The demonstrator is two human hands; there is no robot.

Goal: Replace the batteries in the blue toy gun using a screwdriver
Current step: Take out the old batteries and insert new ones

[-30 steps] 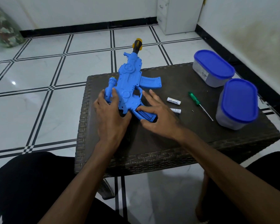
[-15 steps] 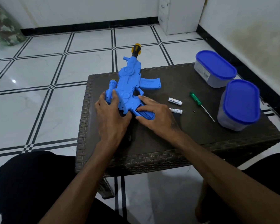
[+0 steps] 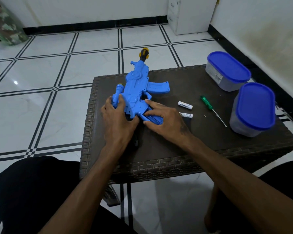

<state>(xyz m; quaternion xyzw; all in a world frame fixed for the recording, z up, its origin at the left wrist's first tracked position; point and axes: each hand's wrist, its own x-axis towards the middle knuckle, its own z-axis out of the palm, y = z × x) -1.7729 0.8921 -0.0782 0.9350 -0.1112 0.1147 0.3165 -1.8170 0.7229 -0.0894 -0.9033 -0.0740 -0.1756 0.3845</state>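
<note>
On the table (image 3: 210, 142), left hand (image 3: 116, 123) grips the toy gun (image 3: 137, 92); right hand (image 3: 164, 121) presses its stock.

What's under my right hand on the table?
The right hand rests on the toy gun's blue stock end, fingers over an opening. Whatever is inside is covered.

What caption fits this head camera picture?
Both hands on the blue toy gun, batteries and screwdriver beside.
</note>
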